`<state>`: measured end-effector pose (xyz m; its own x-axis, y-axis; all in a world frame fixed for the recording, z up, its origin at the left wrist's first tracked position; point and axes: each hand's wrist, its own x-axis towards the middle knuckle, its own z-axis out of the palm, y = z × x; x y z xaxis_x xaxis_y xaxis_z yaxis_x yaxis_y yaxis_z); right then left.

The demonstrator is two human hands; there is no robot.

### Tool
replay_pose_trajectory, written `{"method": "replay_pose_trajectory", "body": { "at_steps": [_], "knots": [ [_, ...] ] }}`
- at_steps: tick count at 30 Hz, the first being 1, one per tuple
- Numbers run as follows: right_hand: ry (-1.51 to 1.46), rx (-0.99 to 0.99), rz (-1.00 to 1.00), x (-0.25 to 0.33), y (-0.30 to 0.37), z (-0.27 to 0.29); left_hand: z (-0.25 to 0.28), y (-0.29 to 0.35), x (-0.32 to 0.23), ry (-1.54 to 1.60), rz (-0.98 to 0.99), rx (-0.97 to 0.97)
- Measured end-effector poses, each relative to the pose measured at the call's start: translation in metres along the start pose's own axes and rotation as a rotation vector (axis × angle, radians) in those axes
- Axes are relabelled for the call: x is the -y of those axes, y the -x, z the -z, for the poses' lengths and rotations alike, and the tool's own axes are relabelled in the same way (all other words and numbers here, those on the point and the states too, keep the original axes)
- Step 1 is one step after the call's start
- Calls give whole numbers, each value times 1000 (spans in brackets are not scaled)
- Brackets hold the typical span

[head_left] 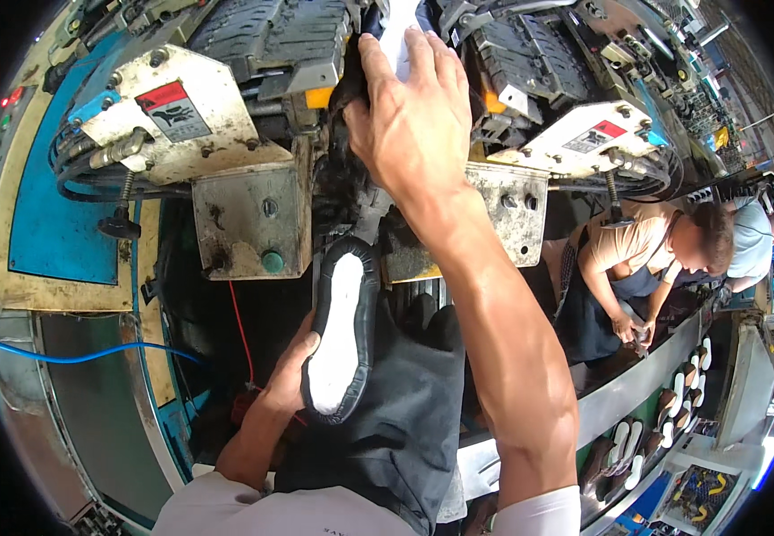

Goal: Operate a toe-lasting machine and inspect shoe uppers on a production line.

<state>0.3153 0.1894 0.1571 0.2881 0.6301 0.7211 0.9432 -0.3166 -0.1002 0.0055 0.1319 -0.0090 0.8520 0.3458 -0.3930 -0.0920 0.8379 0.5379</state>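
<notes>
black shoe [338, 335], held in the left hand [294, 366], points longways at the machine's [248, 223] near edge. the right hand [418, 116] lies over another shoe [396, 43] farther in; i cannot tell if it grips.

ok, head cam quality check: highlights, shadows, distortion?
Head view: the white sole of the black shoe upper in the left hand looks nearly washed out; deep shadow hides detail below the left metal machine box; fisheye bends the blue panel's edges; picture corners go black; a light strip glares near the lower-right rim.
</notes>
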Motion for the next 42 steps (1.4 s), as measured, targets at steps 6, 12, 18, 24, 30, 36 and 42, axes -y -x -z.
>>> {"method": "replay_pose_trajectory", "body": {
  "at_steps": [6, 12, 18, 24, 30, 36, 42],
  "knots": [
    [90, 10, -11, 6, -22, -1, 0, 21, -6, 60, -119, 42],
    [-88, -14, 2, -1, 37, 19, 53, 113, 3, 149, -246, -132],
    [-332, 526, -176, 12, 315, 90, 166, 242, -18, 86, -281, -844],
    [-467, 648, -473, 56, 445, 158, 332, 355, -163, -1170, -413, -1587],
    [-205, 388, -728, 50, 467, 272, 243, 202, -170, -1419, -406, -923],
    [238, 245, -1295, 39, 618, 448, 96, 95, 35, -770, -149, -283],
    [527, 101, -2112, 294, 877, 676, -77, 87, 160, -978, 176, 572]
  ]
}}
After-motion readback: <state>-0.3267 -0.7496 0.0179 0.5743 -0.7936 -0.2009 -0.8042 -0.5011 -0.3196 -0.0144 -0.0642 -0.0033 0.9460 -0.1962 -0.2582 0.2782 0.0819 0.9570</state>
